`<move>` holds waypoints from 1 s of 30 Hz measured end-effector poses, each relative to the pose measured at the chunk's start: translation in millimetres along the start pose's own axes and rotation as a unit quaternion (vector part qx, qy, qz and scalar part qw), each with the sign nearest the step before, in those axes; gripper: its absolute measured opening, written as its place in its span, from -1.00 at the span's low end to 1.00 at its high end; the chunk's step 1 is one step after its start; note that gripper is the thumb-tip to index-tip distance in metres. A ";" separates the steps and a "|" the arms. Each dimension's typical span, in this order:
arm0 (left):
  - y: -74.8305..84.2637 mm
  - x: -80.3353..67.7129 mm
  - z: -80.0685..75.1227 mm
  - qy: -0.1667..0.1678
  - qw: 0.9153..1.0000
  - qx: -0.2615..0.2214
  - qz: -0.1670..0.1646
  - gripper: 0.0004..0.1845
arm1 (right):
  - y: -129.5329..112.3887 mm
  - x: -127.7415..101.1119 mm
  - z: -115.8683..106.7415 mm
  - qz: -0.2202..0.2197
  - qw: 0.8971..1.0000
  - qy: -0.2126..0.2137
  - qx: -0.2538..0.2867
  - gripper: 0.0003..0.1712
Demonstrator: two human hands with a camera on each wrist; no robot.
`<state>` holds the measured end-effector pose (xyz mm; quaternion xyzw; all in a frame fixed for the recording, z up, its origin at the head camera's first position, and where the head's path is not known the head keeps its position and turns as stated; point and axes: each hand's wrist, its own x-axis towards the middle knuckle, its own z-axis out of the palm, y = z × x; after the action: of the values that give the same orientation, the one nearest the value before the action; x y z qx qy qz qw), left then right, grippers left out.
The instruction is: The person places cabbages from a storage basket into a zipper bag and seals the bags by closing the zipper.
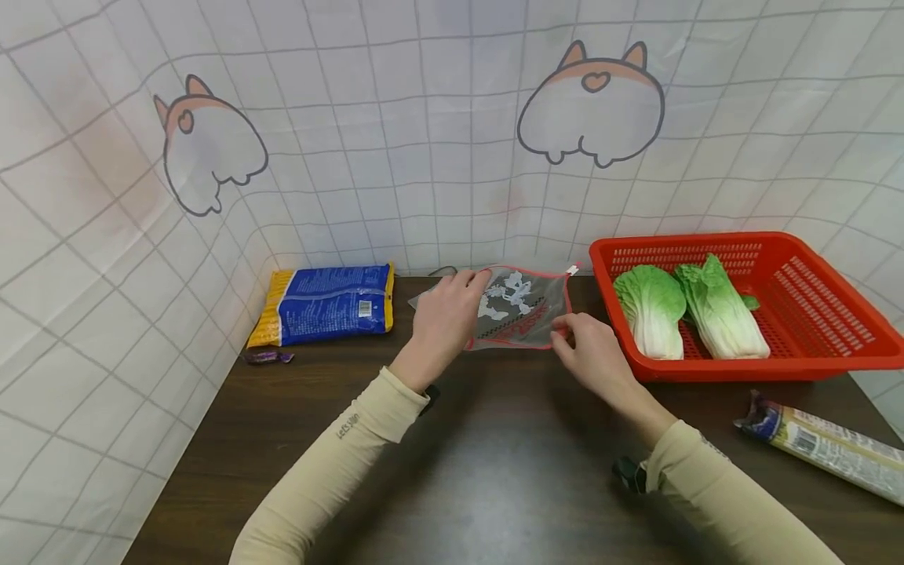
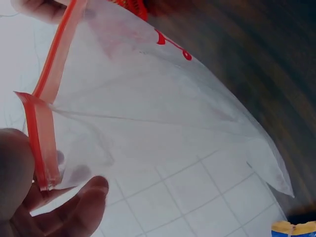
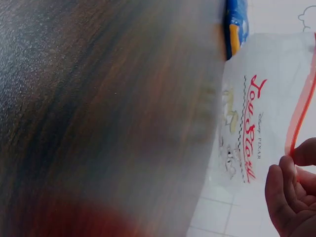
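In the head view, a clear zip bag (image 1: pixel 503 329) with red edging and white print is stretched between my two hands. My left hand (image 1: pixel 445 318) grips its left part. In the left wrist view, the thumb and fingers (image 2: pixel 89 202) hold the red zip strip (image 2: pixel 44 143), and the clear film spreads away to the right. The bag's lower right corner is pinched by my right hand (image 1: pixel 596 353). Red "Toy Story" lettering (image 3: pixel 250 131) shows in the right wrist view, beside the pinching fingers (image 3: pixel 279 197). A white tab (image 1: pixel 573 270) sits at the bag's upper right corner.
A red plastic basket (image 1: pixel 706 370) with two Chinese cabbages (image 1: pixel 650 306) stands at right. Below it lies a long wrapped packet (image 1: pixel 833 443). Back left are a blue and yellow package (image 1: pixel 332 302) and a small purple wrapped piece (image 1: pixel 267 357). A grid-patterned cloth (image 1: pixel 424 157) hangs behind.
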<state>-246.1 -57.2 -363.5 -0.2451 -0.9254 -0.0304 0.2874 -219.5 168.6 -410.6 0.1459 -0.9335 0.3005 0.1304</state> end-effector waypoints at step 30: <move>-34.6 -20.4 9.3 -0.126 0.901 -0.414 -0.016 -0.46 | -1.8 -1.5 -11.0 0.020 1.000 0.001 0.010 -0.67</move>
<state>-252.6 -94.6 -379.4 -0.3290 -0.8616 -0.3844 0.0401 -215.7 174.0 -401.5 0.1283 -0.9329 0.3127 0.1240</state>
